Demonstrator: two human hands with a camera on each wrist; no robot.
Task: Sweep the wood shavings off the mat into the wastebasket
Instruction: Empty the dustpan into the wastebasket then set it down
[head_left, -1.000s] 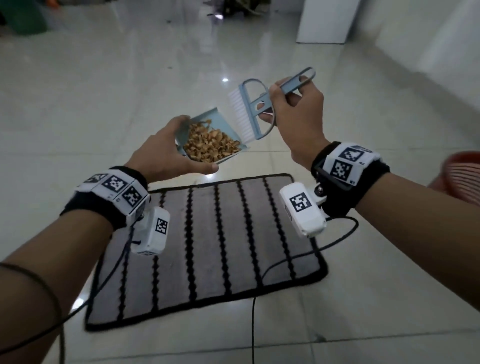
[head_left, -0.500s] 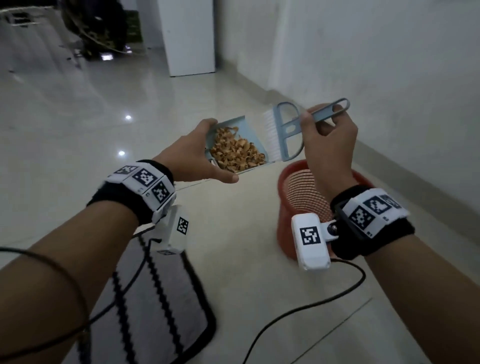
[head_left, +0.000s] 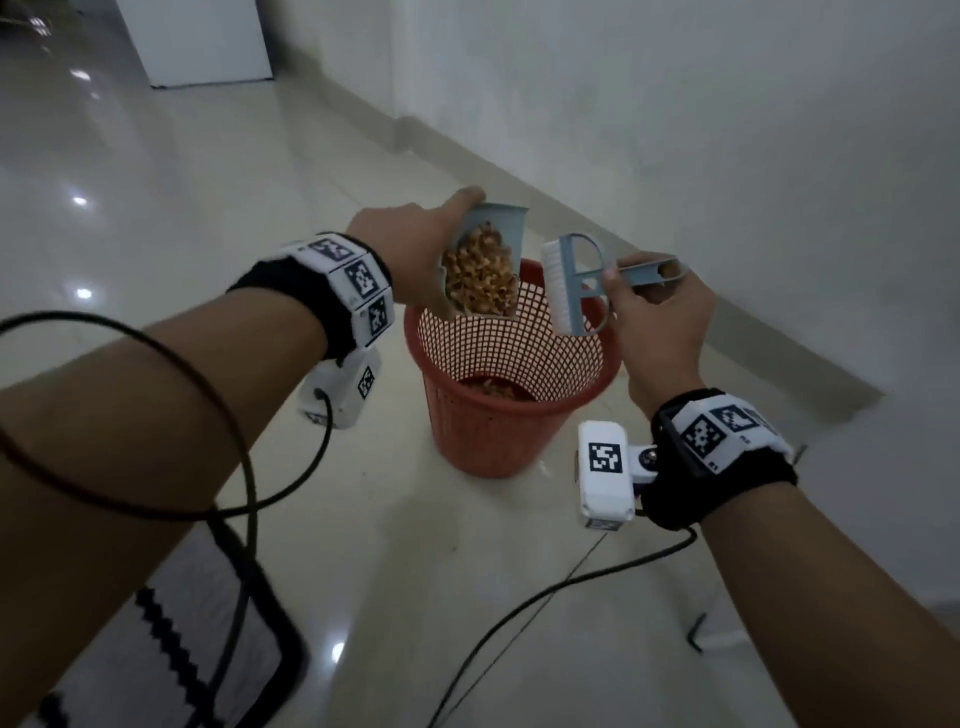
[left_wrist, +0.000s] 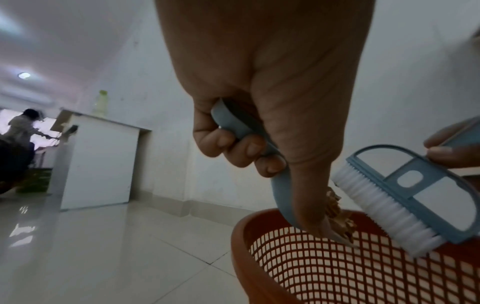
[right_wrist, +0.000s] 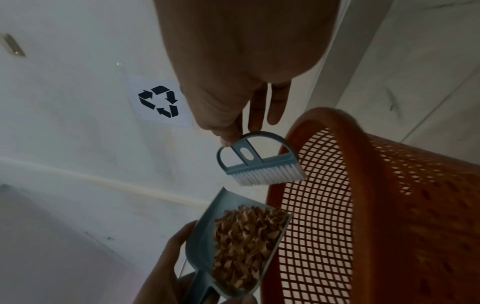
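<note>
My left hand (head_left: 410, 249) grips the handle of a small blue-grey dustpan (head_left: 498, 223) heaped with tan wood shavings (head_left: 480, 275). The pan is tipped lip-down over the near rim of the orange mesh wastebasket (head_left: 498, 436). Some shavings lie at the basket's bottom. My right hand (head_left: 654, 306) pinches the handle of a blue brush (head_left: 571, 286) with white bristles, held just right of the pan above the basket. In the left wrist view my fingers (left_wrist: 233, 148) curl round the pan's handle (left_wrist: 241, 127). The striped mat (head_left: 218, 654) shows only a corner at bottom left.
A white wall (head_left: 727, 130) with a skirting board runs close behind the basket. A white cabinet (head_left: 197, 41) stands far back on the left. Black cables (head_left: 545, 597) trail across the glossy tiled floor. A recycling sign (right_wrist: 158, 101) is on the wall.
I have turned from the mat to the basket. The dustpan has gone from level to tipped over the basket's rim, and the brush came along beside it.
</note>
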